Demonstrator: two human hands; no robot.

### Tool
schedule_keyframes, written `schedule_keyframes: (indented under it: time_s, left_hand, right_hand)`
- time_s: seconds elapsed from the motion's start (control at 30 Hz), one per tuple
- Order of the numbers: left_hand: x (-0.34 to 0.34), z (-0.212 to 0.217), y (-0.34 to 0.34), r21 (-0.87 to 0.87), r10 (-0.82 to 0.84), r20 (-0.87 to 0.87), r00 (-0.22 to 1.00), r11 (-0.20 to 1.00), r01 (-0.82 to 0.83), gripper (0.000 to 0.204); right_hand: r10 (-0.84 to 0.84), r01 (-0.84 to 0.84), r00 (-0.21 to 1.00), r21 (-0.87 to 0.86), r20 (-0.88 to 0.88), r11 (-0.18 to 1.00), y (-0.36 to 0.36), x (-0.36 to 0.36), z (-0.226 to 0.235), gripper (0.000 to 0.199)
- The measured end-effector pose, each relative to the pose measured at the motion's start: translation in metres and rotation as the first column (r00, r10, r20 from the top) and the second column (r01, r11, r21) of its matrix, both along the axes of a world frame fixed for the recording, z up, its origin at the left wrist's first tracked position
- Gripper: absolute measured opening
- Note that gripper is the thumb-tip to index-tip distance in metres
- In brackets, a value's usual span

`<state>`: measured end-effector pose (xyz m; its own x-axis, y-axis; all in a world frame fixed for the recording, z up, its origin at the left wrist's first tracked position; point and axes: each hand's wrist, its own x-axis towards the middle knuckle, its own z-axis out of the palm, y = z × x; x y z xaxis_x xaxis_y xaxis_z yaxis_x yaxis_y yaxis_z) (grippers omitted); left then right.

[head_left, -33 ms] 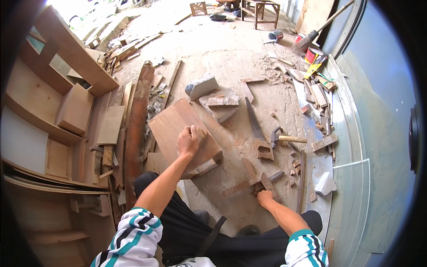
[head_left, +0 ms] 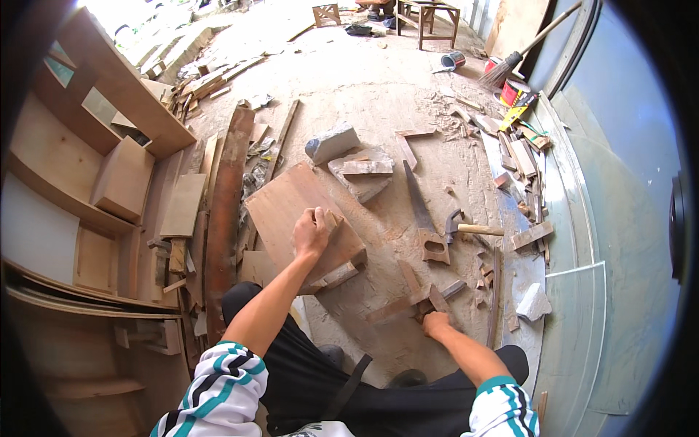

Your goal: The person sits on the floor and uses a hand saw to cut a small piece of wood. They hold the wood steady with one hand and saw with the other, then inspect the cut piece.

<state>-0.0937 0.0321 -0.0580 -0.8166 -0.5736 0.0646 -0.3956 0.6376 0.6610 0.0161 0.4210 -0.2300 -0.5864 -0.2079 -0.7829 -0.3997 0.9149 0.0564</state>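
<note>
My left hand [head_left: 312, 231] is closed, its knuckles up, over a flat reddish-brown wooden board [head_left: 280, 200]. A small pale piece of wood [head_left: 333, 221] shows at its fingers, resting on the board. Lower right, my right hand [head_left: 437, 323] is down at floor level, fingers curled in among crossed wooden offcuts [head_left: 397, 307]. What those fingers grip is hidden. A handsaw [head_left: 422, 215] lies beyond the offcuts, its wooden handle towards me. Beside it is a claw hammer [head_left: 473, 229] with a pale handle.
Unpainted wooden cabinet frames [head_left: 120, 178] stand along the left, beside a long reddish plank [head_left: 229, 211]. Stone chunks [head_left: 360, 175] lie beyond the board. Glass sheets [head_left: 582, 313] lean at the right near scrap wood. A broom [head_left: 502, 69], tins and a wooden stool [head_left: 429, 22] are farther off.
</note>
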Motion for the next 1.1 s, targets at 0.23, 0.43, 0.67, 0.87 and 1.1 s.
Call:
schedule_keyframes:
  time_s: [0.23, 0.43, 0.67, 0.87, 1.1]
  left_hand:
    - [0.005, -0.01, -0.012, 0.261, 0.005, -0.007, 1.0, 0.965, -0.003, 0.036]
    - [-0.001, 0.001, -0.006, 0.34, -0.015, 0.02, 1.0, 0.94, 0.007, 0.033]
    - [0.002, 0.006, 0.0, 0.271, -0.058, -0.048, 0.997, 0.96, 0.068, 0.03]
    - [-0.005, 0.005, -0.002, 0.246, -0.015, 0.042, 0.999, 0.969, 0.004, 0.031]
    - [-0.005, 0.006, 0.002, 0.119, -0.003, 0.022, 1.0, 0.993, 0.0, 0.031]
  right_hand:
    - [-0.201, 0.194, 0.979, -0.435, 0.031, 0.879, -0.024, -0.083, 0.079, 0.031]
    - [-0.164, -0.075, 0.945, -0.677, -0.283, 0.733, -0.08, -0.154, 0.192, 0.019]
    - [-0.228, -0.083, 0.915, -0.71, -0.332, 0.699, -0.184, -0.217, 0.314, 0.019]
    - [-0.26, -0.03, 0.917, -0.703, -0.302, 0.711, -0.192, -0.226, 0.26, 0.021]
    - [-0.514, 0.342, 0.858, -0.734, -0.012, 0.587, -0.199, -0.188, 0.211, 0.024]
